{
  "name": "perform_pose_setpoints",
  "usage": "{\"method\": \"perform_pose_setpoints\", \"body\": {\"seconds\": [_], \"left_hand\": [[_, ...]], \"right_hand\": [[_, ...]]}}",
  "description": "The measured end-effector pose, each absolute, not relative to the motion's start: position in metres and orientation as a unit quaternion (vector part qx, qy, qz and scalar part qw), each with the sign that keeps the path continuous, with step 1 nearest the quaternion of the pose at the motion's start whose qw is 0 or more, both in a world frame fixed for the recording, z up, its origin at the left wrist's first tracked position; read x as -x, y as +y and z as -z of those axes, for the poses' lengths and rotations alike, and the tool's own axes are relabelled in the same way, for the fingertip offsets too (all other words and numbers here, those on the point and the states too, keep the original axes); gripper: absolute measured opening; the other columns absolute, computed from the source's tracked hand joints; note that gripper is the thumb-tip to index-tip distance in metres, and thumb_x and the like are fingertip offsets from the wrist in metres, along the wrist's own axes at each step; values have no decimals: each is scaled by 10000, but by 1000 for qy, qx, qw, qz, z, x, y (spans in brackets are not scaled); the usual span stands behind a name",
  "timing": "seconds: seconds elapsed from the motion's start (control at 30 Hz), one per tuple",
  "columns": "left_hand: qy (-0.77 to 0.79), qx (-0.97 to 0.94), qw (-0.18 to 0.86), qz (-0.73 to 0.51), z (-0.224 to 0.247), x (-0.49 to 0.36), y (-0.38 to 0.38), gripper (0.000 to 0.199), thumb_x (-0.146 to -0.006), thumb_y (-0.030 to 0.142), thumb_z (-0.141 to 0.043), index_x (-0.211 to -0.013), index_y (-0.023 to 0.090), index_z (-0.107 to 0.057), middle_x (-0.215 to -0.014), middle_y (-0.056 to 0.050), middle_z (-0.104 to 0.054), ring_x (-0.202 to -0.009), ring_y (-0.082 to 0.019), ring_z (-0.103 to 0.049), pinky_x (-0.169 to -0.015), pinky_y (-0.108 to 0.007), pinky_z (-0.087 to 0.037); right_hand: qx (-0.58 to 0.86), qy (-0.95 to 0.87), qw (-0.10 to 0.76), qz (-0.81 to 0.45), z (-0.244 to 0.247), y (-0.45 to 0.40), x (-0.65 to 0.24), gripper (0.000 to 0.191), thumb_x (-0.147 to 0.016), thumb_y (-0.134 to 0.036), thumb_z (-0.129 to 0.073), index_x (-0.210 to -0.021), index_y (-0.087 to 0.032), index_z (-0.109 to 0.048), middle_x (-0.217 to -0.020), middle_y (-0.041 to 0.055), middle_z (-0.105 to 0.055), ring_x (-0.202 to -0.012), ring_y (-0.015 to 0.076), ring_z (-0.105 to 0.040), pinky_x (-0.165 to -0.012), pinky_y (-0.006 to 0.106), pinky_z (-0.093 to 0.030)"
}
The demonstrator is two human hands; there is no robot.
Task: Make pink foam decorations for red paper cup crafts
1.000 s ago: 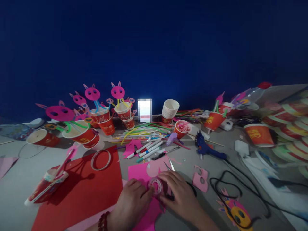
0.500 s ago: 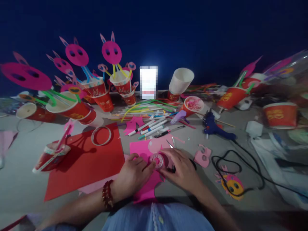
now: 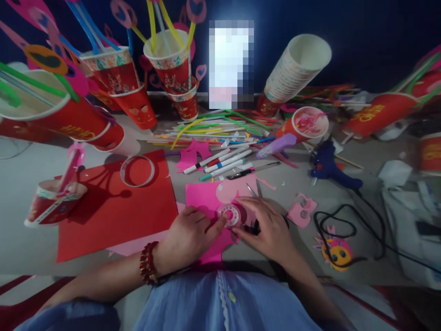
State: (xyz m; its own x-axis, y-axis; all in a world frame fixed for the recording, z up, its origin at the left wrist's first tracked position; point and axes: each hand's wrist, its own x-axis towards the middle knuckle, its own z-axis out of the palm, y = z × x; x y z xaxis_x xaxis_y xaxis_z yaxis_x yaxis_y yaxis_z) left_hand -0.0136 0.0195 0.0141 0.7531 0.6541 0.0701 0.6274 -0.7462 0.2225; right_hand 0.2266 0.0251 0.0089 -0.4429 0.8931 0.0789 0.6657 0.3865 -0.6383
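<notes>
A small round spool [image 3: 230, 215], with a white perforated face and pink inside, rests on a bright pink sheet [image 3: 198, 191]. My right hand [image 3: 270, 230] curls around its right side, thumb and fingers on either edge. My left hand [image 3: 188, 234] lies on the sheet with its thumb reaching onto the spool's face. Its other fingers are bent but apart. Scissors [image 3: 254, 189] lie partly under my right hand; their blade tips show above it. A pale pink disc [image 3: 225, 191] lies just above the spool.
Markers [image 3: 227, 161] and coloured sticks lie beyond my hands. A red sheet [image 3: 120, 216] with a clear ring [image 3: 137, 171] spreads left. Right are a blue glue gun [image 3: 332, 168], its black cord [image 3: 344, 207] and pink scraps [image 3: 301, 210]. Decorated paper cups [image 3: 168, 69] stand behind.
The view has tilted down and come closer, so things appear larger and higher up. Both hands stay at the spool in nearly the same pose.
</notes>
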Motion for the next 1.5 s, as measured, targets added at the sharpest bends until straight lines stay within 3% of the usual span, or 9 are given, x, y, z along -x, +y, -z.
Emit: {"method": "perform_pose_setpoints", "body": {"seconds": [0.53, 0.77, 0.87, 1.23, 1.5], "left_hand": [[352, -926, 121, -64, -18, 14, 23, 346, -918, 180, -607, -1260, 172, -557, -712, 2, -598, -723, -216, -576, -703, -378, -425], [379, -914, 126, -74, -20, 12, 22, 280, -937, 224, -587, -1216, 224, -594, -1177, -61, -624, -950, -234, -583, -792, -398, -441], [381, -912, 129, -79, -18, 12, 21, 284, -946, 247, -574, -1230, 232, -590, -1250, -41, -603, -940, -225, -576, -795, -409, -442], [372, -922, 93, -59, -21, 12, 23, 268, -946, 231, -545, -1212, 234, -583, -1194, -61, -627, -869, -221, -583, -739, -397, -450], [359, -922, 52, -135, -5, 11, 26, 168, -973, 216, -527, -1096, 239, -639, -1053, -44, -670, -837, -189, -598, -741, -337, -430]], "right_hand": [[479, -811, 159, -295, -17, 29, -226, 498, -901, -358, -649, -1347, -217, -478, -1291, 105, -620, -1220, 287, -555, -1049, 485, -437], [478, -826, 100, -281, -26, 34, -223, 423, -901, -332, -643, -1286, -202, -527, -1292, 110, -603, -1216, 294, -535, -1035, 478, -448], [473, -828, 101, -282, -27, 37, -222, 412, -887, -314, -662, -1261, -194, -537, -1261, 112, -616, -1191, 289, -549, -1010, 467, -470], [470, -829, 129, -274, -26, 33, -223, 419, -869, -328, -693, -1248, -221, -550, -1249, 110, -635, -1186, 293, -570, -1002, 489, -478], [451, -834, 167, -272, -24, 31, -226, 450, -833, -322, -744, -1231, -206, -568, -1266, 117, -634, -1208, 290, -561, -1033, 496, -447]]}}
